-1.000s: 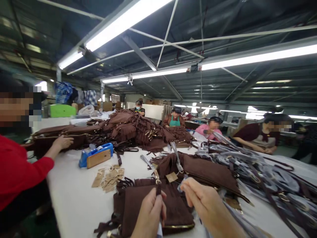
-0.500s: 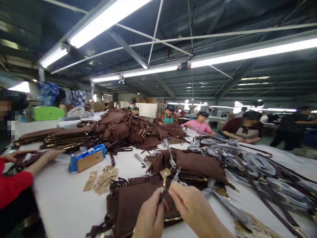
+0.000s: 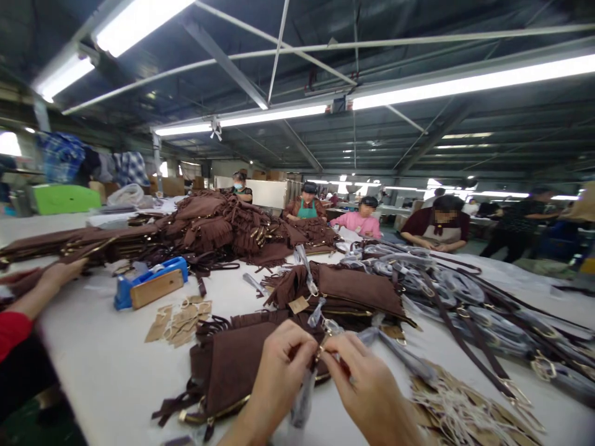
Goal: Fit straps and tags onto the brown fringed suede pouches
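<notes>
Pinching a small gold-coloured metal clasp point(image 3: 321, 347), the person's two hands meet above the counter point(image 3: 102, 371), fingertips drawn together and nearly touching. The left hand point(image 3: 286, 362) grips it from one side and the right hand point(image 3: 360, 365) from the other; a strip of grey plastic wrap point(image 3: 302, 402) hangs below, between the wrists. Just beneath and to the left lies a brown fringed bag point(image 3: 239, 359) with a gold zip along its near edge, partly hidden by the left hand.

A square kraft tag point(image 3: 299, 305) lies against the second brown bag point(image 3: 360, 288), just beyond the hands. More tags point(image 3: 179, 321) with pale strings are scattered near the blue tape dispenser point(image 3: 125, 291), and a larger pile of string-tied tags point(image 3: 465, 402) sits to the right of the right hand. Any print on them is too small to read. Plastic-wrapped straps point(image 3: 441, 285) cover the right of the counter, and a big heap of brown bags point(image 3: 209, 223) fills its far side.

A second ago the right hand was apart from the left, beside a twist of plastic; now both close on the clasp. The view has turned rightward, so the right-hand tag pile shows far more fully, while the red-sleeved co-worker at the left is reduced to a forearm point(image 3: 39, 294) and a sleeve point(image 3: 13, 331).
</notes>
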Demonstrator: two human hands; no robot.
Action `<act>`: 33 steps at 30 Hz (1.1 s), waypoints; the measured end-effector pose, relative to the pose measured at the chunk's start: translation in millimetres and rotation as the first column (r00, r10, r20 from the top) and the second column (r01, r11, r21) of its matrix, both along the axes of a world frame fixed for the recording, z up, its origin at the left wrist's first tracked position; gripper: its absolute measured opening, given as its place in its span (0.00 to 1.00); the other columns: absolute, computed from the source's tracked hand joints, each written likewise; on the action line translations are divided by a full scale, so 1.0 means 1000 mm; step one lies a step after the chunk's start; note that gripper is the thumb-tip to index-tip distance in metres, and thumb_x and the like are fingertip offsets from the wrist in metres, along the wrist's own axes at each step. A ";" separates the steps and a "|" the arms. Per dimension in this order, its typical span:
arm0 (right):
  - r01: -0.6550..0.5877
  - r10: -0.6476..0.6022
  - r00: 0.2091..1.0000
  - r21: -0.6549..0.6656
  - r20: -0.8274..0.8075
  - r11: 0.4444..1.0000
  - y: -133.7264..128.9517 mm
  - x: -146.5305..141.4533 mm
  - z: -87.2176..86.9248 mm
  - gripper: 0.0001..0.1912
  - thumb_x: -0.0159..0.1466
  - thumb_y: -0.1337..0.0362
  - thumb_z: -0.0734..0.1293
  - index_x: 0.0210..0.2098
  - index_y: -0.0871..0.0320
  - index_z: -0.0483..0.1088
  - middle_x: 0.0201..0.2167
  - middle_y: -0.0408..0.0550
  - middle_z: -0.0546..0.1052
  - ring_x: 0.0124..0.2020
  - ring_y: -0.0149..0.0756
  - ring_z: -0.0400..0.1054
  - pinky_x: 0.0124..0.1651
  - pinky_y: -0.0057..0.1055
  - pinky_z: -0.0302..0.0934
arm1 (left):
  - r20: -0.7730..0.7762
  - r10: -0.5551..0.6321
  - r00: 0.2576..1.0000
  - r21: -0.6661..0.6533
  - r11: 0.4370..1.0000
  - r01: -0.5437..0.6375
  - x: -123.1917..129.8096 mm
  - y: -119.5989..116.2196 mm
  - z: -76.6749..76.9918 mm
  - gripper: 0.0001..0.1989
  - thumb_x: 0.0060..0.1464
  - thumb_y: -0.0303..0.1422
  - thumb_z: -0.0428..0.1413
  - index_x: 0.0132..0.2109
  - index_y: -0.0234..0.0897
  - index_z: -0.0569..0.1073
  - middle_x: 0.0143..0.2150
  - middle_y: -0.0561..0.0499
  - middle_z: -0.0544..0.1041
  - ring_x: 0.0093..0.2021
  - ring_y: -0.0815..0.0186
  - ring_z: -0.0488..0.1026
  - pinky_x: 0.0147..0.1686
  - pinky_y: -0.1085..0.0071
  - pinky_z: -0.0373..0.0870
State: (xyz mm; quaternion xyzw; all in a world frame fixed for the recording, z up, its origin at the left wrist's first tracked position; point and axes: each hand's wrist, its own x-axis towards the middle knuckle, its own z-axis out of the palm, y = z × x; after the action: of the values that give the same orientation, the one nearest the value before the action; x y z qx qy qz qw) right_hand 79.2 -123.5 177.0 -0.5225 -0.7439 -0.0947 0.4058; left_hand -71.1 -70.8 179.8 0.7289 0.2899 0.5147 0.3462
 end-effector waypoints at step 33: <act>-0.205 0.162 0.979 -0.592 -0.125 0.780 0.038 -0.017 -0.089 0.09 0.62 0.71 0.56 0.29 0.55 0.64 0.38 0.51 0.74 0.40 0.39 0.69 0.43 0.33 0.60 | -0.844 0.083 0.530 0.055 0.996 -0.068 -0.085 0.088 -0.046 0.09 0.61 0.28 0.44 0.36 0.38 0.68 0.36 0.50 0.77 0.37 0.64 0.74 0.35 0.74 0.65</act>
State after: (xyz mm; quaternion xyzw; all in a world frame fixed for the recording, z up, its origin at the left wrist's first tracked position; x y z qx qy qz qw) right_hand 62.0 -85.1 88.3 -0.5521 -0.7687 0.2036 0.2508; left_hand -156.5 16.7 133.9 0.8762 0.4480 0.1155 0.1351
